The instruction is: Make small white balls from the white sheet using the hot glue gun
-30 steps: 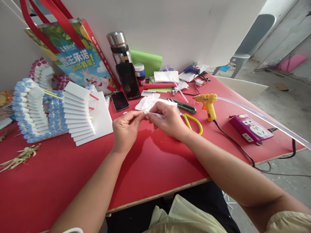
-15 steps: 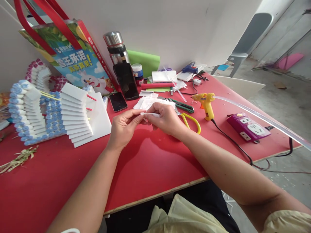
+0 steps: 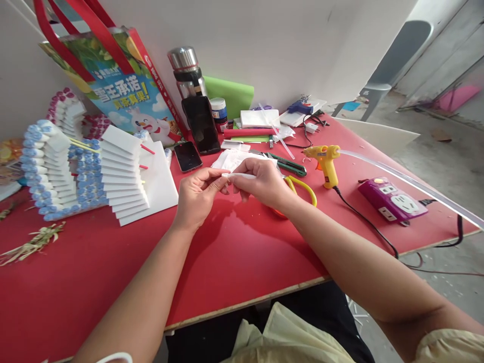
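Both hands meet over the red table [image 3: 234, 272], pinching one slim white roll that looks like thin paper or tissue [image 3: 245, 176]. My left hand [image 3: 198, 194] is closed, its thumb and forefinger on the roll's left end. Along the other end lies the thumb of my right hand [image 3: 260, 184], which is also closed on it. Fingers hide much of the roll. Just behind the hands are crumpled white sheets [image 3: 227, 159]. Scissors with yellow handles [image 3: 308, 189] lie partly under my right wrist, and a green utility knife [image 3: 291, 165] is beyond them.
On the right are a yellow glue gun [image 3: 325, 161] with a long clear glue stick and a purple power strip [image 3: 395, 199]. To the left stand white stepped panels [image 3: 123, 176] and a blue-and-white stacked model [image 3: 49, 171]. Phones [image 3: 188, 156], a flask [image 3: 185, 70] and a bag [image 3: 124, 96] line the back.
The whole view has shifted slightly, so things sit a little further right. My hands stay together on the white roll, with only small finger movement.
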Demonstrator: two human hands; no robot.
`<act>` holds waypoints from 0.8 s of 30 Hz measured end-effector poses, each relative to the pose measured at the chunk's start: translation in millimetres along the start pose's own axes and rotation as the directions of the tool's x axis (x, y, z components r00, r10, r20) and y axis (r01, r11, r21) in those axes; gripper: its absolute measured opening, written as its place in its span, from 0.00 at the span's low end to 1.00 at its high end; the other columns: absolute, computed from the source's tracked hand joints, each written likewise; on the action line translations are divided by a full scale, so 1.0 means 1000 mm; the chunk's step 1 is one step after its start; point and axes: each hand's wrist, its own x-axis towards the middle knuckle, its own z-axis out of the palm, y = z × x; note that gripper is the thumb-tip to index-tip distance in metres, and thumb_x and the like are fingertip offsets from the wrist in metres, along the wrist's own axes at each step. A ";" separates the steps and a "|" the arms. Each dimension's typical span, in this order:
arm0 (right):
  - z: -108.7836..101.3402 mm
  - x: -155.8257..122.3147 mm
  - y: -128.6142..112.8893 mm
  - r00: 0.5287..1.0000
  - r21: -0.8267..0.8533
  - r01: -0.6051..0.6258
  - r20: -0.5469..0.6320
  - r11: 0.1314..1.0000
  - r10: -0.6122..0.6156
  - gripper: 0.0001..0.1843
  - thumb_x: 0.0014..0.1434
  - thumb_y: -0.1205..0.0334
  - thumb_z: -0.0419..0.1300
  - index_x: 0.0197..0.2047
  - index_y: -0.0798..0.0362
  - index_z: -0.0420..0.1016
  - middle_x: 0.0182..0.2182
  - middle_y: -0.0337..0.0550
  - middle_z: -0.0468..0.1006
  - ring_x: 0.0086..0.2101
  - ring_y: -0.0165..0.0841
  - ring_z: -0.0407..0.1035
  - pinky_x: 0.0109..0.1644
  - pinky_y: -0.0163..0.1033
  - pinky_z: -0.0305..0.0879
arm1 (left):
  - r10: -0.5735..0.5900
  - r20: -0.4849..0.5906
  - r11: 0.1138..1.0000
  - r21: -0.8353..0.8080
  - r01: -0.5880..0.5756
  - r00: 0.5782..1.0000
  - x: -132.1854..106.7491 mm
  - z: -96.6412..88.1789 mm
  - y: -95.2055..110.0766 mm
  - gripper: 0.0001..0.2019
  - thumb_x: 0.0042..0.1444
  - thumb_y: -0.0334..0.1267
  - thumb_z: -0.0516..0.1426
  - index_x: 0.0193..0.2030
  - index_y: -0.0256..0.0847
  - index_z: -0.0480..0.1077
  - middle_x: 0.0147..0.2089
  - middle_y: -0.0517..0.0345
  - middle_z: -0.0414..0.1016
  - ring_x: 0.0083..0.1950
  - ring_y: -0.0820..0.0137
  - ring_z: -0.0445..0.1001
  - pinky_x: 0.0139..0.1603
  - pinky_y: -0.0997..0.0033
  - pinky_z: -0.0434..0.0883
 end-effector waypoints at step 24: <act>-0.011 0.009 0.000 0.883 0.430 -0.459 0.320 0.777 0.344 0.22 0.72 0.48 0.49 0.41 0.55 0.76 0.31 0.50 0.81 0.27 0.37 0.77 0.35 0.45 0.77 | 0.089 0.045 0.981 0.169 -0.096 0.995 0.001 -0.007 -0.001 0.05 0.60 0.37 0.64 0.42 0.41 0.78 0.24 0.63 0.74 0.23 0.75 0.72 0.30 0.76 0.72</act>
